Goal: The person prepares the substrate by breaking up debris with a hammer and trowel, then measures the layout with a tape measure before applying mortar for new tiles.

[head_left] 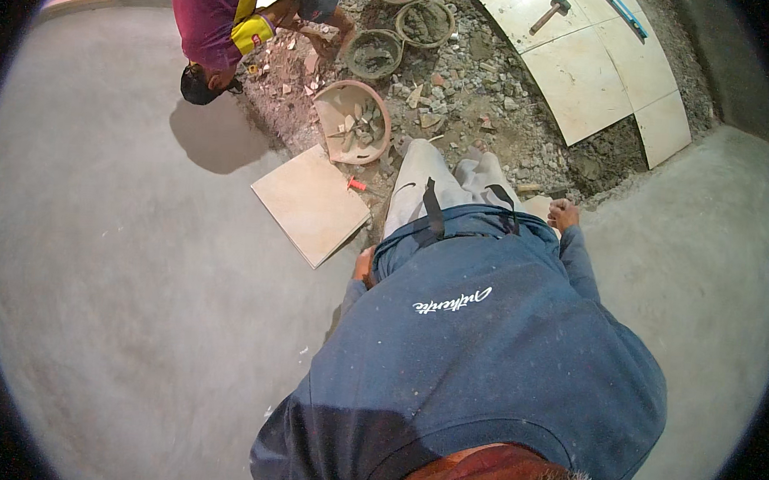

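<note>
My right hand [564, 215] is held beside my right thigh with its fingers curled in. A pale tile piece [538, 205] lies close by it, and what the fingers hold, if anything, is hidden. My left hand [365, 265] is at my left hip, its fingers mostly out of sight behind my blue sweatshirt. Nearest to it, on the left, are stacked beige floor tiles [308, 206]. A small red-handled tool [357, 185] rests at the tiles' right edge.
Ahead, a tipped bucket [379, 140] contains rubble pieces. Beyond stand mortar buckets [425, 23] on broken rubble [488, 89]. A co-worker [213, 22] bends at the upper left. Laid tiles [580, 81] at the right carry a mallet [550, 14] and a blue level [624, 13].
</note>
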The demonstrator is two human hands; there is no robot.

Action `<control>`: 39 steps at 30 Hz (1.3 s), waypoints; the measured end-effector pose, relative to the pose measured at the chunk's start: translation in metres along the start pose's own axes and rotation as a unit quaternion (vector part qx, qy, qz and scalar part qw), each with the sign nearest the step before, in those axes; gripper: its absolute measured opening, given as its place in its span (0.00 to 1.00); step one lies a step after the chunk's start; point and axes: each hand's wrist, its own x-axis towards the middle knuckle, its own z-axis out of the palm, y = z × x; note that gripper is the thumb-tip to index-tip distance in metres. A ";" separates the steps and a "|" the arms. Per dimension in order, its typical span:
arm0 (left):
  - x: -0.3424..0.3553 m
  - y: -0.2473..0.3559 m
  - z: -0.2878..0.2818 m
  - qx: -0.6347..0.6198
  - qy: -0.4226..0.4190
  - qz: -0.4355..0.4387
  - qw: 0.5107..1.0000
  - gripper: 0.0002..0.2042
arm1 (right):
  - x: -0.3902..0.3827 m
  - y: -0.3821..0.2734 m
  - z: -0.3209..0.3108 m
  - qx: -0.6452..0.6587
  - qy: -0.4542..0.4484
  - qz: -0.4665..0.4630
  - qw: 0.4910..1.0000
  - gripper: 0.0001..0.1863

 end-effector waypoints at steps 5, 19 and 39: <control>0.016 -0.014 -0.012 0.207 -0.037 0.050 0.976 0.14 | -0.022 0.013 -0.001 -0.134 -0.053 0.044 0.989 0.05; 0.272 0.068 -0.094 -0.180 -0.188 -0.126 0.957 0.35 | -0.011 -0.025 0.053 -0.170 -0.034 0.111 0.979 0.23; 0.387 0.087 -0.094 0.214 -0.213 -0.126 0.945 0.50 | 0.278 -0.069 0.394 -0.413 -0.074 -0.067 0.905 0.18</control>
